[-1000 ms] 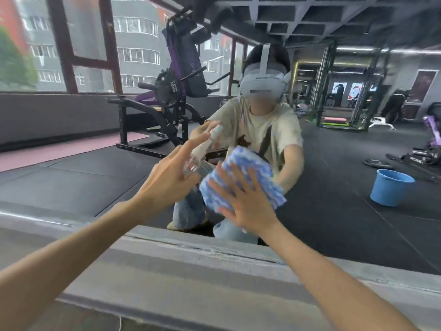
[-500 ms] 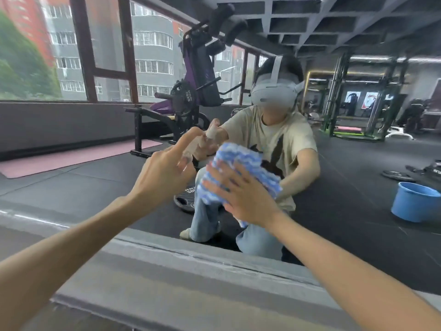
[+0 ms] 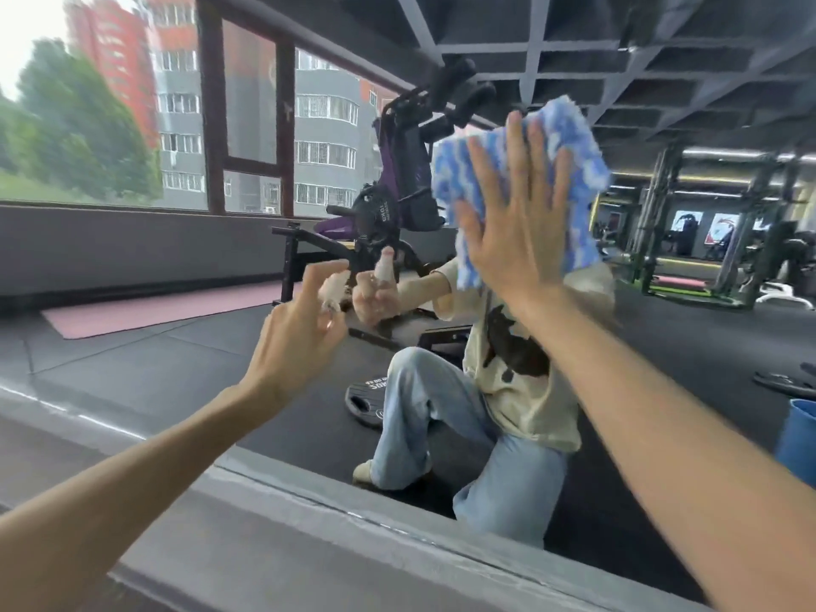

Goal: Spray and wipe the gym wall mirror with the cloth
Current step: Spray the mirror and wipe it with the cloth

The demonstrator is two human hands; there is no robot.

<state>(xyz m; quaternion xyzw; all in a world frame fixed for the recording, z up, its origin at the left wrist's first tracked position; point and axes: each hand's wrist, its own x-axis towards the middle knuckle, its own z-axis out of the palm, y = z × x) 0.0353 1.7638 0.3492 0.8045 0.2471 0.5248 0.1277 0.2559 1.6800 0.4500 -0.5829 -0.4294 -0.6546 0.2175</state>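
The gym wall mirror (image 3: 176, 337) fills the view above a grey ledge. My right hand (image 3: 516, 223) presses a blue-and-white cloth (image 3: 574, 161) flat against the glass, high up, with fingers spread and straight. My left hand (image 3: 296, 333) grips a small clear spray bottle (image 3: 332, 291) with a white nozzle, held close to the glass at mid height, left of the cloth. The bottle's body is mostly hidden by my fingers. A kneeling person, reflected, shows behind both hands.
A grey ledge (image 3: 309, 545) runs along the mirror's lower edge. Reflected in the glass are a purple weight machine (image 3: 397, 178), a pink mat (image 3: 154, 307), a weight plate (image 3: 366, 399) on the floor, a blue bucket (image 3: 797, 439) at right and racks at the far right.
My right hand has slid the cloth up the mirror from chest height to high above the bottle. The view tilted upward. My left hand keeps the bottle at about the same place.
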